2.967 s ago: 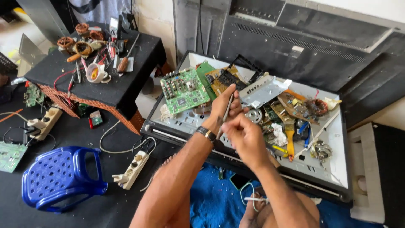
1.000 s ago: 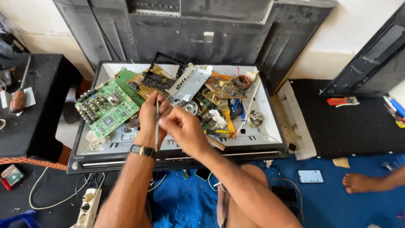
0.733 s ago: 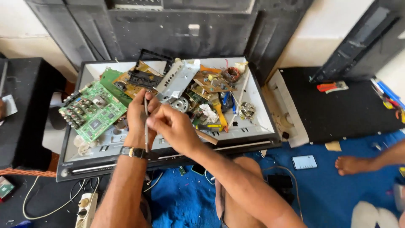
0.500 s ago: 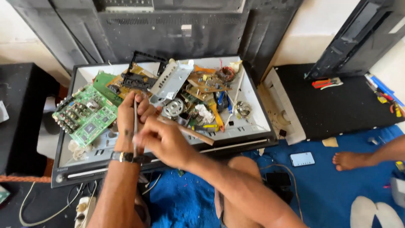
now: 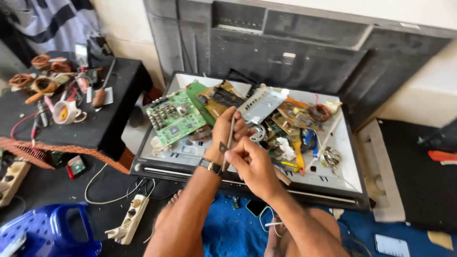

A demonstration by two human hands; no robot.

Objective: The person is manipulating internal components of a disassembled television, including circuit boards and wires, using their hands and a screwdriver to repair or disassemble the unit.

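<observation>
My left hand (image 5: 223, 134), with a watch on its wrist, grips the upper part of a thin metal tool (image 5: 230, 135) held upright. My right hand (image 5: 251, 162) pinches the lower end of the same tool, just in front of the left. Both hands hover over the near edge of an opened flat television shell (image 5: 333, 183) lying on the floor. Inside it lie a green circuit board (image 5: 175, 118), a silver metal shield (image 5: 262, 104), brown boards, coils and loose wires.
A low black table (image 5: 95, 133) at the left carries a mug (image 5: 66, 112), a screwdriver and copper coils. A white power strip (image 5: 127, 220) and a blue plastic stool (image 5: 47, 233) sit on the floor nearby. Dark television back covers (image 5: 295, 43) lean on the wall.
The camera has swung back to the left, so the black table and blue stool are in view again. Both hands stay together on the thin tool over the shell.
</observation>
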